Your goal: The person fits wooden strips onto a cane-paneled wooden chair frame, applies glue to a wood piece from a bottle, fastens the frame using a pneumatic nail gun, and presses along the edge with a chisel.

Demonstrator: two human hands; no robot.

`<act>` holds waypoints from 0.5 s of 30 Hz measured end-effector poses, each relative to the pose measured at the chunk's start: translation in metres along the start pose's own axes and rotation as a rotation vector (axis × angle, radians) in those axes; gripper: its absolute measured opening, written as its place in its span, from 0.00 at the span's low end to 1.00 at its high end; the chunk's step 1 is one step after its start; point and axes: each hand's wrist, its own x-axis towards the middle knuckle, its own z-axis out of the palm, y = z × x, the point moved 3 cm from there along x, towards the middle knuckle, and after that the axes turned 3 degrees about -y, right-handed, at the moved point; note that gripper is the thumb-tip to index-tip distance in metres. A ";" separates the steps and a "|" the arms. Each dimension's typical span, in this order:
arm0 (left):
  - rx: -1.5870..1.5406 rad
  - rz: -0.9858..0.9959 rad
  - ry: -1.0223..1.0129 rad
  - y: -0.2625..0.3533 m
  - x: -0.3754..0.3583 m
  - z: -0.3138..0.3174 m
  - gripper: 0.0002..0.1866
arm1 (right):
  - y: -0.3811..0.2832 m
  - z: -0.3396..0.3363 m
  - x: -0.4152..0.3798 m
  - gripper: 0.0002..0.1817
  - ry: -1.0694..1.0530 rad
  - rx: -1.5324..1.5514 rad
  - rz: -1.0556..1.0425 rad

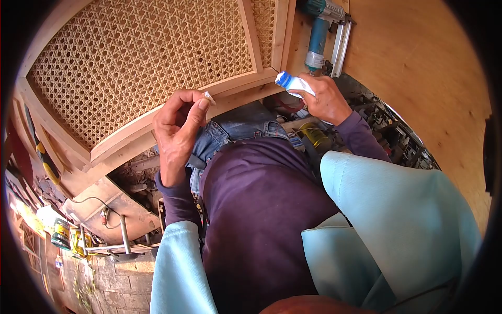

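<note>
My left hand [179,123] pinches a small whitish piece [209,98] between thumb and forefinger; it looks like a cap or a bit of wadding, too small to name. Wrapped in the fingers of my right hand [328,98] is a crumpled white squeeze bottle [300,86] with a blue neck. Its neck points up and left, with white stuff at the mouth. Both hands are over the near edge of a wooden frame [125,137] filled with woven cane webbing [141,47]. The bottle's neck overlaps the frame's right corner in this view.
A teal air stapler [319,42] lies beyond my right hand, beside a large plywood sheet [418,68]. Tools and clutter [397,131] crowd the space at right, near a yellow tin [316,137]. A yellow-and-black handled tool [48,165] is at left, above a metal-legged stand [124,235].
</note>
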 end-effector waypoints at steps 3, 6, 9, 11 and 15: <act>-0.008 -0.003 0.009 0.000 0.000 0.001 0.04 | -0.001 -0.001 0.000 0.12 0.018 -0.003 -0.023; -0.027 -0.010 0.014 0.001 0.000 0.002 0.04 | 0.001 0.000 -0.001 0.12 0.023 -0.034 -0.065; -0.019 -0.011 0.003 0.000 0.000 0.000 0.04 | -0.001 0.000 -0.001 0.12 0.032 -0.030 -0.042; -0.010 -0.006 -0.003 -0.001 -0.001 -0.001 0.04 | -0.001 0.001 -0.001 0.12 0.040 -0.045 -0.052; -0.014 0.004 -0.005 -0.003 -0.001 -0.002 0.04 | -0.002 0.001 0.000 0.12 0.057 -0.058 -0.077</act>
